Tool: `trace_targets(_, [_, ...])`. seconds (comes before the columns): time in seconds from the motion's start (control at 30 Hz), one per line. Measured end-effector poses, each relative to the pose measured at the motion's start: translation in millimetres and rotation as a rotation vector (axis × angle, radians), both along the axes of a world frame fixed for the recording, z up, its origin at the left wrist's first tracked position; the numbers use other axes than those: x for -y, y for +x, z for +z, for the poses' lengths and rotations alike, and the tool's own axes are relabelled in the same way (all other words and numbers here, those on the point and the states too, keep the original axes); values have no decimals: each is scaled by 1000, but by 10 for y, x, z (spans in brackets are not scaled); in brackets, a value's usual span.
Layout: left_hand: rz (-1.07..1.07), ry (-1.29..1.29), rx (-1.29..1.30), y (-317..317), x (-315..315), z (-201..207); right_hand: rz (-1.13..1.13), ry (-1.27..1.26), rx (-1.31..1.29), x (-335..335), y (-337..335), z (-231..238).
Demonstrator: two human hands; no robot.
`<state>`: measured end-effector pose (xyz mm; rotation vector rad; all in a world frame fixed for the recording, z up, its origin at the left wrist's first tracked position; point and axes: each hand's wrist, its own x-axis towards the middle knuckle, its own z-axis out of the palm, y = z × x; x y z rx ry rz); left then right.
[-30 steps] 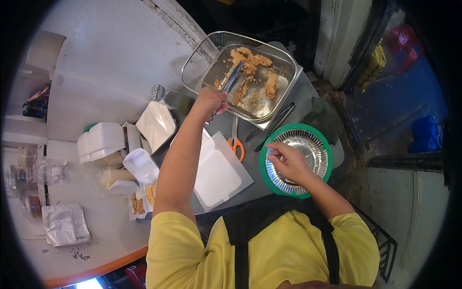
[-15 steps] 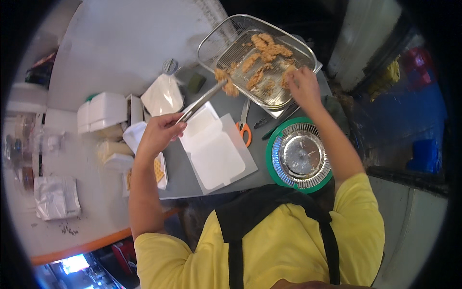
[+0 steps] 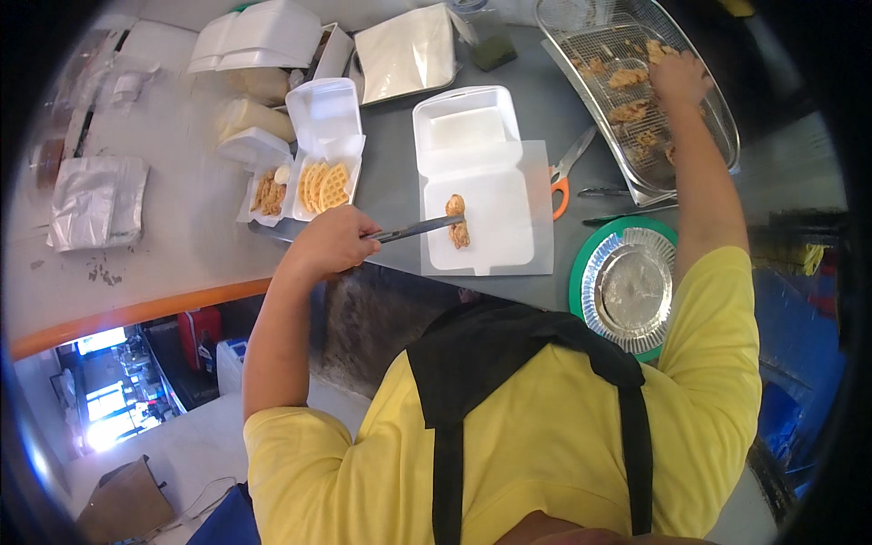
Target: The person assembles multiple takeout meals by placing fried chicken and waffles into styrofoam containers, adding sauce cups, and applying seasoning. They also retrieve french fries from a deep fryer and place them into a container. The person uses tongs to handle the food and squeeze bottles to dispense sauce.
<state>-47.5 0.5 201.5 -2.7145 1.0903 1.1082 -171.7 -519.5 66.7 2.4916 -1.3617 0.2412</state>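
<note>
The left hand (image 3: pixel 336 241) is closed around the metal tongs (image 3: pixel 413 230), fingers pinching the handle end, just above the front edge of the table (image 3: pixel 540 100). The tips of the tongs touch a fried piece (image 3: pixel 457 236), which is inside the outline of the open foam box (image 3: pixel 500 245); whether it rests on the bottom, I cannot tell. The right hand (image 3: pixel 679 80) reaches inside the rim of the mesh basket (image 3: pixel 581 41), fingers bent down near the fried pieces (image 3: pixel 627 112); I cannot tell if it pinches one. Its forearm passes over the basket rim and beside the green plate (image 3: pixel 581 263), on which lies a foil dish (image 3: pixel 629 286), very near the front edge.

Under the open box lies a white sheet (image 3: pixel 538 218), its lower left corner almost at the table edge. To the left, a bare strip of table separates this box from the waffles (image 3: pixel 322 186) in another open box. To the right, the gap toward the basket is narrower, and the orange-handled scissors (image 3: pixel 560 195) lie in it. Behind are a tray with white paper (image 3: pixel 404 54) and closed foam boxes (image 3: pixel 259 36), which limit the room at the far side
</note>
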Motion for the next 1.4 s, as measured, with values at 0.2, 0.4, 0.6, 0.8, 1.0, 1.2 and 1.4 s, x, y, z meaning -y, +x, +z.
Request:
trace_targets(0.2, [62, 57, -64, 123, -109, -55, -70, 134, 435, -40, -128, 462])
trace_targets(0.4, [84, 41, -111, 292, -351, -172, 408, 1049, 799, -1448, -338, 765])
trace_targets(0.6, [105, -44, -264, 516, -598, -442, 423, 1161, 502, -3228, -203, -480])
trace_targets(0.8, [-115, -7, -225, 634, -583, -564, 252, 1086, 398, -3748, -31, -865])
trace_targets(1.0, [-349, -17, 1, 646, -535, -557, 290, 964, 285, -3829, -88, -837])
trace_targets(1.2, [-374, -91, 151, 563, -593, -218, 147, 1028, 229, -3904, -128, -728])
trace_targets(1.4, [-430, -121, 236, 416, -454, -218, 391, 1060, 13, -3679, -80, -834])
